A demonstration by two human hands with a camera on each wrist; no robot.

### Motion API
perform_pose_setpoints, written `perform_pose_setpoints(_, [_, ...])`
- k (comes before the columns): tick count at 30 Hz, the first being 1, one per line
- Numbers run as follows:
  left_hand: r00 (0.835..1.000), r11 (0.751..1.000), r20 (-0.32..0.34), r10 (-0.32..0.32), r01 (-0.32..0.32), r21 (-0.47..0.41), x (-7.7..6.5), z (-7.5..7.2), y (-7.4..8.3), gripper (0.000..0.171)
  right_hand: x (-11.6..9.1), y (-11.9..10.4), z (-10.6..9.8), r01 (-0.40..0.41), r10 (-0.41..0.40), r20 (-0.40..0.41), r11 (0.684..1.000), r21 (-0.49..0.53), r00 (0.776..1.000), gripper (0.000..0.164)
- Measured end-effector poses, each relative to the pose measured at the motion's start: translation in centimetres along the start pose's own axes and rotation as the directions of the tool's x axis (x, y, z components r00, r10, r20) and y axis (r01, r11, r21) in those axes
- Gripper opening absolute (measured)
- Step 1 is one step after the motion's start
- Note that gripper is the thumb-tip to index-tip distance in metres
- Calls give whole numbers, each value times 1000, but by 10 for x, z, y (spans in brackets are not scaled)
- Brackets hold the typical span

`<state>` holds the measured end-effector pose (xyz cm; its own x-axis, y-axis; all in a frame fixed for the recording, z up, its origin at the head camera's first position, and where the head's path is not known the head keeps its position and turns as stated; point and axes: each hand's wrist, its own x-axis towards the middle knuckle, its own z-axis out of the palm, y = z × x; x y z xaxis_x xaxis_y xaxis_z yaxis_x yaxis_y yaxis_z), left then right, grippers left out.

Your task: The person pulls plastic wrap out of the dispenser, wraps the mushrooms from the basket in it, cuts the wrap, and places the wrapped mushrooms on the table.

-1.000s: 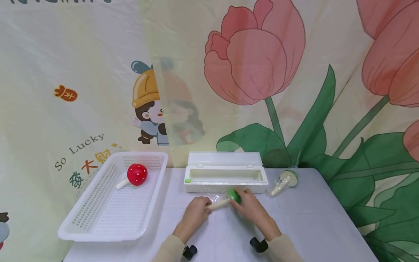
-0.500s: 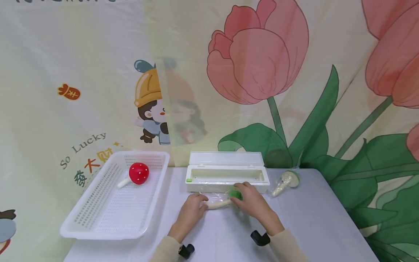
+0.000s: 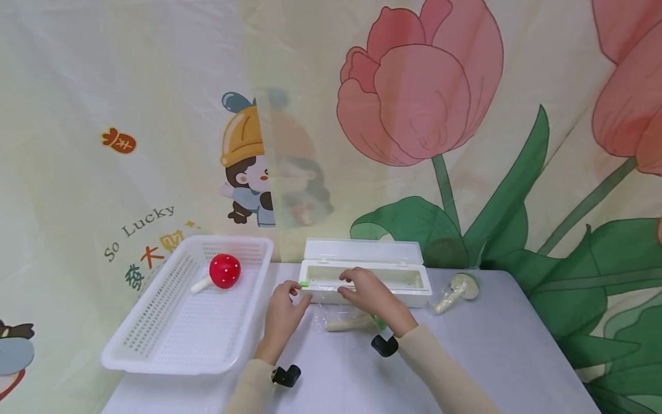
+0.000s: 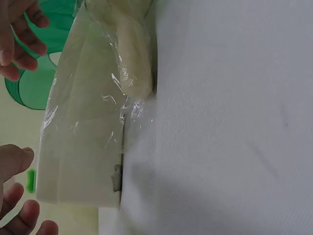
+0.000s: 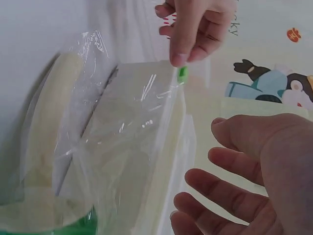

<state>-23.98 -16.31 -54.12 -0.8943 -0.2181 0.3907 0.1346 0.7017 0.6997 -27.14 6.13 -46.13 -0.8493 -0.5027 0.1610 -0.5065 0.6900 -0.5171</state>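
Observation:
A white cling film dispenser (image 3: 414, 300) stands with its lid raised. Clear film (image 4: 80, 112) drapes down its front, under or around a toy mushroom (image 3: 345, 325) with a pale stem and green cap, lying just before the box. My right forearm partly covers the cap. At the dispenser's left front corner, my left hand (image 3: 280, 315) has its thumb and fingers apart, close to the small green slide cutter (image 4: 31, 180). My right hand (image 3: 369, 294) hovers over the front edge of the dispenser, fingers loosely bent and nothing between them.
To the left is a white perforated basket (image 3: 170, 339) with a red, white-dotted toy mushroom (image 3: 224, 271) inside. A film-wrapped mushroom (image 3: 457, 291) lies right of the dispenser. A printed curtain (image 3: 310, 115) hangs behind the white-covered table (image 3: 465, 345).
Both hands have left the green-capped mushroom, which they held between them. The left moved up to the dispenser's corner, the right up and left over the box. The mushroom now lies in front.

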Motion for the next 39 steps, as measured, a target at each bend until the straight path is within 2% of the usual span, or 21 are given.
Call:
perform_pose_setpoints(5, [1000,1000,-1,13,-13,-24,10,3,-4,52,12,-7,6,48,-48,27,999,-4,999,28])
perform_pose_setpoints(9, [999,999,43,-10,12,-45,14,8,-10,61,21,-13,13,86,-86,37,996,0,996,26])
perform_pose_setpoints(13, [996,997,81,-32,37,-65,16,11,-17,61,31,-18,21,114,-113,33,994,-5,993,24])
perform_pose_setpoints(24, [986,988,158,56,-31,-152,20,15,-25,50,57,-28,42,90,-88,51,995,-32,995,23])
perform_pose_setpoints(33, [984,987,168,61,-35,-154,24,18,-30,47,67,-29,63,78,-76,23,994,-76,997,18])
perform_pose_setpoints(39, [985,987,158,76,-51,-154,26,15,-30,47,66,-23,62,114,-116,-8,986,-125,993,13])
